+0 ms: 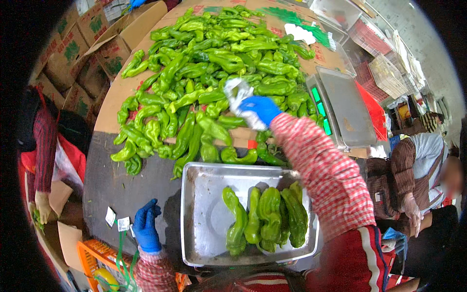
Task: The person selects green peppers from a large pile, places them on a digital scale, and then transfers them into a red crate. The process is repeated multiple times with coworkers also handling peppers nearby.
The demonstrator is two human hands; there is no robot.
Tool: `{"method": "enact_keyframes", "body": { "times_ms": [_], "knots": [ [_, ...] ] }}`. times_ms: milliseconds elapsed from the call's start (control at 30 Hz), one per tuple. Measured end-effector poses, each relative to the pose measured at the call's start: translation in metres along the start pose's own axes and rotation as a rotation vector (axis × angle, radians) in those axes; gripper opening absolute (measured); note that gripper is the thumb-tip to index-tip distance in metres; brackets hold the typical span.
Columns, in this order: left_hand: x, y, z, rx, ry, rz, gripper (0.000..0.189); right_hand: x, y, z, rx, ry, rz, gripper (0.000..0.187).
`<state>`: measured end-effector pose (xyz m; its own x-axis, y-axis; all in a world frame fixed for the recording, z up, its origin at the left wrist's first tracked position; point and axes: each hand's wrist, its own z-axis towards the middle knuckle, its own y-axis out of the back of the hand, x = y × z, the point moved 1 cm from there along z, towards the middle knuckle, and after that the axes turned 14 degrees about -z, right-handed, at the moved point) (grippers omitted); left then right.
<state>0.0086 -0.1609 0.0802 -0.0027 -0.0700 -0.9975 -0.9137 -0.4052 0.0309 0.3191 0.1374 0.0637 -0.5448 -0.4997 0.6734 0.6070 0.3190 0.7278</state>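
Note:
My right hand (261, 109), in a blue glove, is shut on a crumpled white cloth or plastic sheet (239, 95), blurred, over the pile of long green peppers (219, 65). My left hand (146, 224), also blue-gloved, hovers left of a metal tray (204, 255) with its fingers loosely bent and nothing visible in them. In the tray's right half several green peppers (270, 215) lie side by side, lengthwise. White tags (123, 224) on green straps (122, 252) are beside my left hand; whether it touches one is hard to tell.
A scale (343, 109) with a lit green display stands right of the pile. Green netting (292, 18) lies at the far end. An orange basket (98, 252) is at lower left, cardboard boxes (80, 54) at upper left. Co-workers are at the left (43, 146) and right (401, 175).

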Motion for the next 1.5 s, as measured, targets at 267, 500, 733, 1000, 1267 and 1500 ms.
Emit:
{"method": "enact_keyframes", "body": {
  "times_ms": [267, 500, 733, 1000, 1267, 1500],
  "knots": [
    [-0.003, -0.004, 0.0, 0.014, 0.031, -0.122, 0.022, 0.044, 0.136, -0.135, -0.737, -0.368, 0.276, 0.024],
    [0.009, -0.012, 0.008, 0.147, 0.029, -0.14, 0.023, 0.077, 0.059, -0.36, -0.89, -0.789, -0.12, 0.04],
    [0.014, -0.02, 0.011, 0.233, -0.02, -0.004, 0.027, 0.102, -0.013, -0.424, -0.498, -0.993, -0.221, 0.035],
    [-0.014, -0.035, -0.01, 0.153, -0.469, 0.241, 0.029, 0.155, 0.027, -0.375, -0.717, -0.685, 0.008, 0.037],
    [-0.017, -0.098, -0.079, 0.728, -0.437, 0.216, 0.059, 0.161, -0.03, -0.284, -0.542, -0.383, 0.113, 0.043],
    [-0.03, -0.092, -0.086, 0.772, -0.534, 0.311, 0.063, 0.18, -0.044, -0.27, -0.476, -0.336, -0.107, 0.047]
  ]
}}
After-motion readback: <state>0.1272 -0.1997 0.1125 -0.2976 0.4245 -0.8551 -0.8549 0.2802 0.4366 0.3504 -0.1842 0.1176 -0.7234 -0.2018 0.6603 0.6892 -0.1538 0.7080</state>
